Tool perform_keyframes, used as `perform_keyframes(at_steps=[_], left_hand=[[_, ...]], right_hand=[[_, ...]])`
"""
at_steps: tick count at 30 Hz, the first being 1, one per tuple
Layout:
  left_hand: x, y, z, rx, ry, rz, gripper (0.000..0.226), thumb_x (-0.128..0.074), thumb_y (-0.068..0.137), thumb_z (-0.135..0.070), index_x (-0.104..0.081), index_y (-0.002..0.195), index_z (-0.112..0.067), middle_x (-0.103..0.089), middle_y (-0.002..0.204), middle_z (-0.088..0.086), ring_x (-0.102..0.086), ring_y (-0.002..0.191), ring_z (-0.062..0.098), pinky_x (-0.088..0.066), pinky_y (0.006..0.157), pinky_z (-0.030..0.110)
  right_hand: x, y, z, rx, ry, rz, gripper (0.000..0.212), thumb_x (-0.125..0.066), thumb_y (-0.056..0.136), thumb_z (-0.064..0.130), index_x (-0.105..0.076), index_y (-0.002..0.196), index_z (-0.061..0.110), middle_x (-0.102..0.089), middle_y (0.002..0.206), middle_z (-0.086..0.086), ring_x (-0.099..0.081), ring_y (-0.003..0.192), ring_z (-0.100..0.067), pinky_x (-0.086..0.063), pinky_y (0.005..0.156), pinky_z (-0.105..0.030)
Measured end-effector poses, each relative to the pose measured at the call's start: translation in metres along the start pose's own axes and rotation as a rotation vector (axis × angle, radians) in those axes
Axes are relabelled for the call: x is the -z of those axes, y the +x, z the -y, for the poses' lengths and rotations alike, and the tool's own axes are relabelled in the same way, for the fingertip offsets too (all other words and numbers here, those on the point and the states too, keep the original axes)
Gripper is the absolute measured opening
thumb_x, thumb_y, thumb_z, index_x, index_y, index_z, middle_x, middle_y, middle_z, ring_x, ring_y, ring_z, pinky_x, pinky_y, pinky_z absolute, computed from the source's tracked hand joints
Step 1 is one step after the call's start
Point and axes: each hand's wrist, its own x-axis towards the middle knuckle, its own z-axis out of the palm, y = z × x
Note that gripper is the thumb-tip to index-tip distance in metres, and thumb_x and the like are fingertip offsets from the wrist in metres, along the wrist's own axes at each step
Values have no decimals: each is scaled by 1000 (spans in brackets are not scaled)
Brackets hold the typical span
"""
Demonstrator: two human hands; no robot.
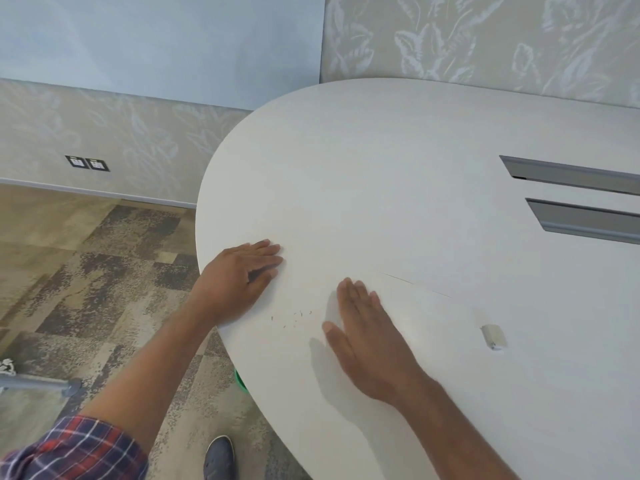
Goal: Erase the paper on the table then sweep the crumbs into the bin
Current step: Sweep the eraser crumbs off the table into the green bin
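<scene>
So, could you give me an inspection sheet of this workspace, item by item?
Surface: white oval table, two grey slots in its top.
Job's things: white paper; eraser further right; dark crumbs between the hands; green bin mostly hidden under the table edge.
Clutter: nothing seen.
Grips: left hand flat at the table edge; right hand flat, right of the crumbs; both hold nothing.
Cables: nothing seen.
Surroundings: patterned carpet, wall sockets, a shoe.
</scene>
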Motion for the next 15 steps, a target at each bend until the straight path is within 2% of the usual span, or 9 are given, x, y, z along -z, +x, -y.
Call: perform_keyframes(at_steps=[3, 5, 9, 11, 13, 15], left_hand=[[0, 0, 1, -4, -15, 0, 30, -68, 103, -20, -76, 131, -23, -63, 147, -10, -47, 145, 0, -36, 125, 37], [0, 0, 1, -15, -21, 1, 29, -68, 103, -21, -76, 131, -23, -63, 146, -10, -48, 145, 2, -37, 125, 38], [2, 0, 3, -33, -23, 15, 32, -62, 104, -28, -75, 132, -24, -62, 148, -10, -46, 146, 2, -36, 125, 38], [1, 0, 4, -27, -19, 24, 31, -64, 105, -26, -74, 134, -26, -60, 150, -13, -43, 148, 0, -33, 126, 37], [0, -1, 6, -29, -9, 27, 31, -63, 106, -26, -73, 135, -28, -58, 151, -15, -41, 149, -2, -32, 127, 36], [1, -1, 6, -32, 0, 28, 32, -62, 106, -26, -73, 136, -28, -57, 152, -15, -41, 149, -1, -30, 127, 34]], right_hand=[[-8, 6, 29, 109, -60, 29, 85, -1, 97, 58, 1, 164, 6, 9, 173, -12, 14, 160, -21, 7, 129, -40], [-11, 1, 48, 187, -41, 65, 78, -11, 103, 53, 1, 164, 6, 10, 173, -10, 15, 159, -20, 7, 129, -40], [-6, -16, 62, 273, 138, 65, 70, -23, 109, 49, -2, 166, 14, 6, 174, 3, 13, 157, -3, 4, 129, -31], [-1, -25, 53, 211, 211, -28, 73, -14, 106, 58, -2, 166, 18, 6, 173, 10, 12, 156, 4, 5, 127, -24], [2, -35, 36, 62, 181, -109, 83, 0, 96, 70, 2, 165, 22, 10, 170, 16, 13, 154, 6, 9, 125, -19], [1, -45, 20, -89, 120, -92, 92, 14, 87, 77, 11, 163, 24, 18, 168, 17, 22, 152, 8, 14, 123, -17]])
